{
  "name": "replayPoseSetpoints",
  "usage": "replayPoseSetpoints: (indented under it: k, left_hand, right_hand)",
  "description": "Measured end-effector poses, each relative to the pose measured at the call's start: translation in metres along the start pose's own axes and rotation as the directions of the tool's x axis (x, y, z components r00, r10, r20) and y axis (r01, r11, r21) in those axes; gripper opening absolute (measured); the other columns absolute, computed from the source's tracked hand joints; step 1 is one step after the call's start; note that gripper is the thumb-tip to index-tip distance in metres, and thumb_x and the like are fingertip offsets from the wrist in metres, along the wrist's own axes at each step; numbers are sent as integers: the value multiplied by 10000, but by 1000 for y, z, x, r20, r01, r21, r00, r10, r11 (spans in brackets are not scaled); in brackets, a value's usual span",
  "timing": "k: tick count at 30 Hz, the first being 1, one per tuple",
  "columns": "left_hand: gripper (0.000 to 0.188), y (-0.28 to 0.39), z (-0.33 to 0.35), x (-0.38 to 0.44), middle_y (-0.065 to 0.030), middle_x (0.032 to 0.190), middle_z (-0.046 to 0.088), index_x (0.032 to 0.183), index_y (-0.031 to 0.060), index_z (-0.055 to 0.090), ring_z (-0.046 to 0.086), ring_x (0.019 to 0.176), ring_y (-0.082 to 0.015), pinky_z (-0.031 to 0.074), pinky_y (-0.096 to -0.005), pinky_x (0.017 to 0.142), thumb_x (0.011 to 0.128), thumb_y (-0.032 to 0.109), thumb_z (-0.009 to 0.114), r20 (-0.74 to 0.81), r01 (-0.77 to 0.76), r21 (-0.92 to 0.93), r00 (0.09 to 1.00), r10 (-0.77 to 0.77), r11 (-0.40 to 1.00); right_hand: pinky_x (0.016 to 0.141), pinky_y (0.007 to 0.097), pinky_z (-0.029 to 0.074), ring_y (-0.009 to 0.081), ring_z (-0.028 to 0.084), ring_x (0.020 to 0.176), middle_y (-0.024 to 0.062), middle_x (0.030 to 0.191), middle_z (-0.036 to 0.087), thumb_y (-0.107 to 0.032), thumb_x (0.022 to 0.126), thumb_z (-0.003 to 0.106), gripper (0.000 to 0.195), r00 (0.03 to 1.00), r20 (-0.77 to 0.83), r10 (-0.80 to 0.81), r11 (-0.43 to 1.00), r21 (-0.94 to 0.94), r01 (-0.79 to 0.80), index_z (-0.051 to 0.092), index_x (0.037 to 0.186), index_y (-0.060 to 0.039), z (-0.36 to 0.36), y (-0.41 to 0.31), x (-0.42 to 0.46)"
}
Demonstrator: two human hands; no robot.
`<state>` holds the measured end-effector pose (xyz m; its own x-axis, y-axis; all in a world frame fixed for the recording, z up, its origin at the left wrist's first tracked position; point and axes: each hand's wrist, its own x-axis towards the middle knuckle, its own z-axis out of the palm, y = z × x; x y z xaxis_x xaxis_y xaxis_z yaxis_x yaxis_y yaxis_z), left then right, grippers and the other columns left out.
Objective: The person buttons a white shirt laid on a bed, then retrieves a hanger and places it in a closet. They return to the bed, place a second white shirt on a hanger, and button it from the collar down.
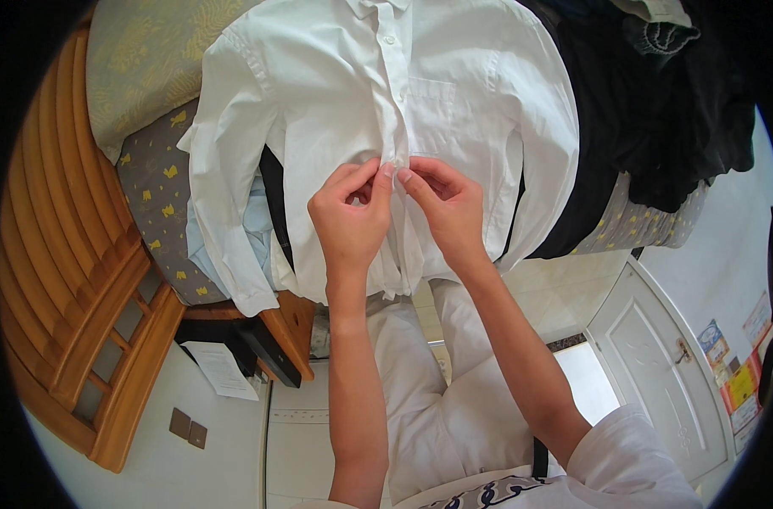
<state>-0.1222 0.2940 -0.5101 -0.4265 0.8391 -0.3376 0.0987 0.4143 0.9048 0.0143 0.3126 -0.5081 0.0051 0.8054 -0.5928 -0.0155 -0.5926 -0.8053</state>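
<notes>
A white long-sleeved button-up shirt lies front up on the bed, collar at the far end and hem towards me. Its button placket runs down the middle, with buttons showing near the collar and chest. My left hand pinches the placket's left side between thumb and forefinger, around mid-shirt. Opposite it, my right hand grips the placket's other side in the same way, the thumb tips almost meeting. Whatever button lies between the fingertips is mostly hidden. A chest pocket sits above my right hand.
Dark clothes are heaped on the right of the bed. Patterned grey bedding and a pale yellow pillow lie left, beside a slatted wooden headboard. Papers rest by a wooden nightstand. A white door stands lower right.
</notes>
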Motion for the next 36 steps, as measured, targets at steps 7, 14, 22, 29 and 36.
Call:
replayPoseSetpoints:
  k: [7,14,22,29,36]
  left_hand:
    - [159,4,-2,6,-56,748,701,1048,-42,831,581,609,-94,470,-260,594,932,66,845,20,-31,63,999,30,998]
    - [196,8,-4,7,-40,841,745,1113,-74,824,638,713,-72,515,-235,658,968,58,834,44,22,107,999,-27,994]
    - [176,-12,-12,16,-58,926,754,1151,-92,803,623,702,-86,504,-248,632,996,-15,768,132,19,86,991,-30,996]
    - [160,-12,-10,27,-69,967,760,1131,-95,794,628,698,-104,511,-265,645,996,-55,718,184,42,95,981,-59,995]
    - [142,4,-14,35,-67,1019,758,1091,-70,809,717,814,-127,531,-272,705,1036,26,720,353,335,-152,897,-266,930]
  right_hand:
    - [857,277,559,102,691,906,38,1047,789,-125,1022,794,236,998,9,-68,998,0,68,781,1175,55,2,5,1]
    - [863,286,574,130,718,920,60,1065,793,-123,1071,741,228,1000,25,4,993,122,-7,784,1207,54,5,7,3]
    - [818,290,604,146,768,872,76,984,807,-60,1014,783,148,995,87,-52,999,16,51,815,1098,58,2,3,13]
    - [764,294,618,154,788,856,76,957,815,-43,945,841,128,995,76,-71,997,10,70,826,1049,30,2,4,21]
    - [728,294,604,168,766,770,79,875,777,0,902,828,100,933,42,-357,883,-311,352,815,1001,-3,6,-2,26]
